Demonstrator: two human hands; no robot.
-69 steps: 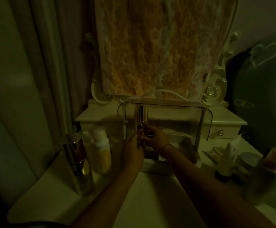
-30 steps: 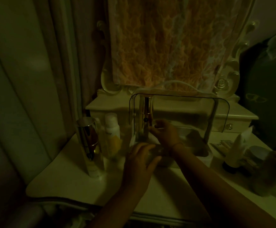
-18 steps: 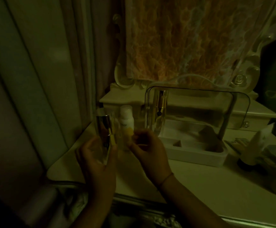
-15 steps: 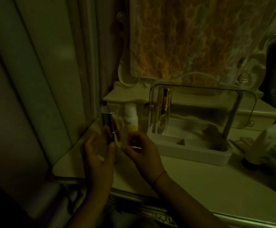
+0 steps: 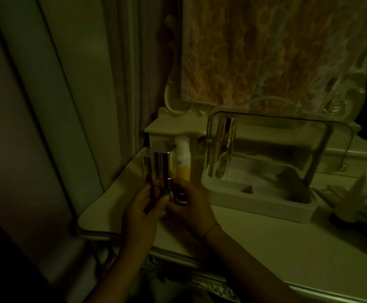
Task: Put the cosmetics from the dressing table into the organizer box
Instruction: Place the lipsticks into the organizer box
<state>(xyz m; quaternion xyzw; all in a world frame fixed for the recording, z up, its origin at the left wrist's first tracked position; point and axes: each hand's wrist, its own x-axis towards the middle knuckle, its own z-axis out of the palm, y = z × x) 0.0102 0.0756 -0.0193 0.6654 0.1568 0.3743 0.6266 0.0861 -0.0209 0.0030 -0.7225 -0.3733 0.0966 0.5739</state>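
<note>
Left hand (image 5: 143, 206) and right hand (image 5: 192, 204) both clasp gold bottle (image 5: 161, 166); keep upright, carry over organizer box (image 5: 254, 203) rim, seat beside standing bottle (image 5: 225, 149) inside

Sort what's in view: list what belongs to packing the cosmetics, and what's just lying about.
Job: silver-capped metallic bottle gripped by left hand and right hand; white-and-yellow plastic bottle; white organizer box with clear lid; gold bottle standing inside it.
Lying about: pale curtain; orange patterned cloth.
</note>
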